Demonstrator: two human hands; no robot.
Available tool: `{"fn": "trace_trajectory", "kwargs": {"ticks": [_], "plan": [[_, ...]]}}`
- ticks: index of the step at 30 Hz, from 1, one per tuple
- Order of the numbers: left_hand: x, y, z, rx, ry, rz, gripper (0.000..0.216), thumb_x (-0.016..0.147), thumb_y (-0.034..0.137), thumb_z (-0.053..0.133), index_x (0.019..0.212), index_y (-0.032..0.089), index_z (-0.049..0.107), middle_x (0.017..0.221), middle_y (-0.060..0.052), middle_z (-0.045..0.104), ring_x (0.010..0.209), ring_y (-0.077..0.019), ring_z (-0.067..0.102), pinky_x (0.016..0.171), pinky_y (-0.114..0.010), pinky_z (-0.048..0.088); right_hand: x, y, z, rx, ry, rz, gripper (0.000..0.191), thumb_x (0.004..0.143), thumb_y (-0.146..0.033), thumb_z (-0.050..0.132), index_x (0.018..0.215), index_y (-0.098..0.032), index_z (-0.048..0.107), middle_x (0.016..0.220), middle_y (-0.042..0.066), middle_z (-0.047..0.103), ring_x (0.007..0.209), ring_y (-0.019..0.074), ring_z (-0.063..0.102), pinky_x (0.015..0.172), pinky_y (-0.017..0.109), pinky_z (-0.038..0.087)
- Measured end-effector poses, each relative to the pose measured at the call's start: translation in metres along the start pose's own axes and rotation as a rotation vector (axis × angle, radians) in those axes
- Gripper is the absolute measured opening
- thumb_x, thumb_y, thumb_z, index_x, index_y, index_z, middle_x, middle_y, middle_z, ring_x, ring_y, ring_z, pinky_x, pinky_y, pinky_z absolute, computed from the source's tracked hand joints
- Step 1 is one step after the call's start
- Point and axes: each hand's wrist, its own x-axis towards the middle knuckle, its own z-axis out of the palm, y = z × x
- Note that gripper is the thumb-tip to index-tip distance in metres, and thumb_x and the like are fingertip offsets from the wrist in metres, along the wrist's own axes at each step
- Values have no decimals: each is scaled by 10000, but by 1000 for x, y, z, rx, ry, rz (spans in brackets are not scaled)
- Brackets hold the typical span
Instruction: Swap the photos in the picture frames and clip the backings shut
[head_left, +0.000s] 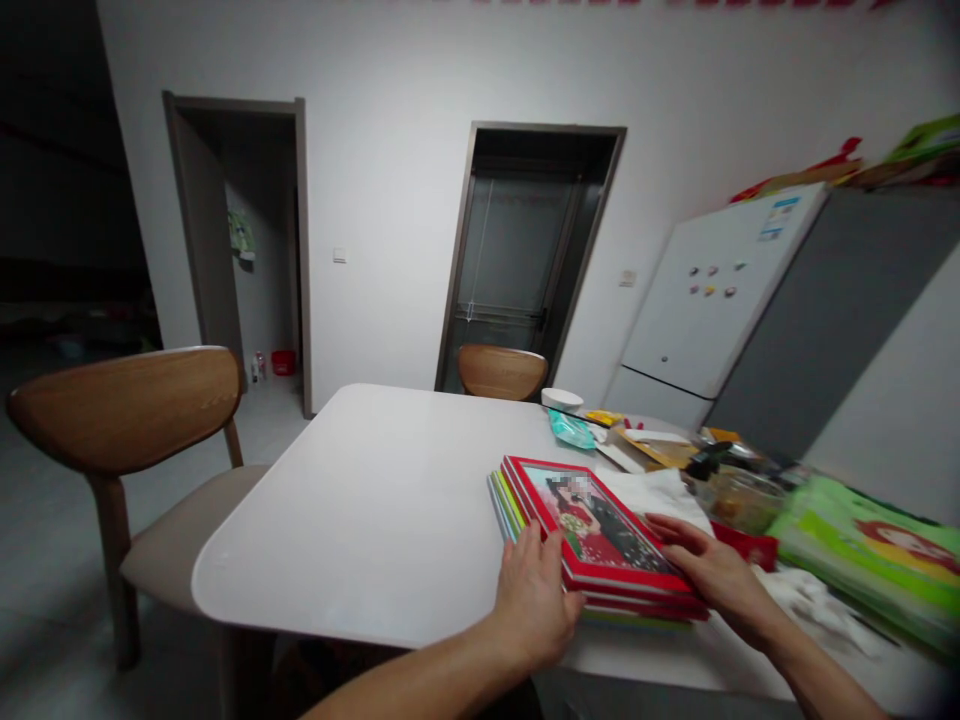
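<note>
A stack of thin books [592,530] lies on the white table [375,510], the top one red-framed with a picture on its cover. My left hand [534,598] rests against the stack's near left edge, fingers stretched along the side. On the right side of the stack lies my right hand [712,572], fingers extended flat on the top cover's edge. Neither hand lifts anything.
Wooden chairs stand at the left [127,410] and far side [501,370]. Green bags [870,560], a glass container [739,495], a teal packet [570,430] and a white bowl [562,399] crowd the table's right. A white fridge [712,300] stands behind.
</note>
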Motion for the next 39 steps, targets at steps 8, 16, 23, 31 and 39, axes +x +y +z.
{"fn": "trace_trajectory", "kwargs": {"ticks": [8,16,23,31,39], "plan": [[-4,-32,6,-121,31,-28,914,502,75,612,1295,90,158,1358,-147,191,1229,-263,183,1009,-336,195,-21,10,25,252,-188,86,435,645,-347,511,1054,-202,540,981,35,637,863,215,598,780,315,461],[-4,-104,-60,-177,210,20,873,508,21,571,1279,188,197,1263,-57,397,1093,-197,416,921,-286,332,-22,-36,120,263,-249,-63,432,684,-340,441,1086,-191,497,898,32,663,796,213,615,727,347,471],[-2,-147,-119,-101,315,-95,808,558,11,540,1271,208,214,1110,-26,540,942,-178,523,807,-249,388,14,-69,195,174,-289,-191,383,698,-318,387,1036,-177,501,882,31,661,754,180,617,670,292,470],[0,-166,-143,-105,439,-204,746,569,6,539,1238,220,291,1060,-24,568,916,-176,533,785,-240,381,37,-90,241,121,-234,-222,372,686,-347,392,984,-191,553,811,14,665,720,175,607,630,278,459],[-12,-150,-162,-233,641,-258,694,555,41,589,1191,170,343,998,-61,555,867,-178,537,748,-277,399,41,-101,219,50,31,-266,598,659,-357,438,1214,-141,385,776,40,594,685,160,551,659,277,421]]}}
